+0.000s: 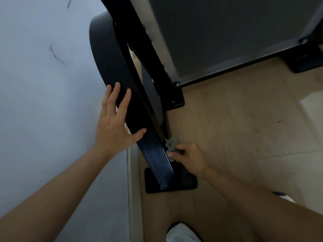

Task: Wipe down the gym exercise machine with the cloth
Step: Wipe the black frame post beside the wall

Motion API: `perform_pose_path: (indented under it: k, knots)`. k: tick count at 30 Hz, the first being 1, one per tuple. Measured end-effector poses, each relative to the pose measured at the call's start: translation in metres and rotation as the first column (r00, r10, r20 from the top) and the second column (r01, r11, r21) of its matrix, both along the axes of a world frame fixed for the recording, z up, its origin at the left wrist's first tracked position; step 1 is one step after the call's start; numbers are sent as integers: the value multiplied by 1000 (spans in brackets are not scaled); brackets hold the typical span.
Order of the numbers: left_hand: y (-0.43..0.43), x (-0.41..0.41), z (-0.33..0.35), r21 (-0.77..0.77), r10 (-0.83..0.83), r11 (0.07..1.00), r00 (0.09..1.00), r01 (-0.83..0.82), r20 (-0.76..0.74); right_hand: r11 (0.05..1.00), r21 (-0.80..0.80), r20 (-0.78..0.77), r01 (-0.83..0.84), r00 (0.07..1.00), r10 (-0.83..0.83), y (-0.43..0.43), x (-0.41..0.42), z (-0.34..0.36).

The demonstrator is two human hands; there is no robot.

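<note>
Nearest the camera, a white shoe (181,233) rests on the pale wood-grain floor (236,123), below the flat black base plate (152,179) of the gym machine; a bare knee fills the corner to the right of that plate. The plate lies flat on the floor, and the glossy black square-section upright post (153,154) of the machine rises from its middle, leaning up and to the left.

The right hand (189,158) is just above and right of the base plate, fingers curled in, clamping a small crumpled grey-green cloth (171,144). The cloth is bunched against the right face of the post, low down, close above the plate.

The left hand (115,123) is higher up the same post, on its left side. Its fingers are spread and laid flat against the black surface, with the thumb across the front face of the post. It holds nothing.

Left of the plate, a pale skirting strip (132,198) runs along the foot of a grey-white wall (43,102) bearing dark scuff marks.

Farther up from the plate, a curved black shroud (104,55) sits behind the post. Beyond it lies the dark grey treadmill deck (227,32), edged by black side rails, with its black corner foot (176,100) on the floor.
</note>
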State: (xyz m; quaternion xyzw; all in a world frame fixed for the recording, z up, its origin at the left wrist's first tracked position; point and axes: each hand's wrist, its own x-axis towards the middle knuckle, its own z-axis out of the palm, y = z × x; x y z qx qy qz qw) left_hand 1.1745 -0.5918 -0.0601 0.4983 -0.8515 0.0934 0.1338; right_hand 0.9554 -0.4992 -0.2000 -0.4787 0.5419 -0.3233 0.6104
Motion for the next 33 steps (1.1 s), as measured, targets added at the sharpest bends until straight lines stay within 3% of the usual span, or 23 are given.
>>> perform_pose_path:
  k: [5, 7, 9, 12, 17, 28, 33]
  knots:
    - [4, -1, 2, 16, 37, 999, 999, -37, 10, 992, 118, 199, 51, 977, -74, -39, 6, 30]
    - [5, -2, 4, 24, 48, 999, 999, -48, 20, 973, 198, 177, -119, 981, 84, -61, 6, 49]
    - [6, -4, 5, 27, 53, 998, 998, -53, 21, 892, 330, 242, -310, 941, 238, -81, -2, 67]
    - [7, -5, 7, 34, 60, 998, 998, -61, 21, 801, 435, 364, -411, 894, 261, -109, -15, 79]
    - [7, -6, 8, 26, 72, 997, 997, -73, 40, 807, 337, 518, -484, 811, 271, -143, -23, 95]
    - [7, -7, 10, -1, 74, 997, 994, -75, 74, 901, 160, 560, -403, 789, 253, -213, -15, 152]
    - [7, -7, 10, 5, 76, 997, 993, -76, 88, 918, 104, 697, -382, 686, 207, -221, -5, 149]
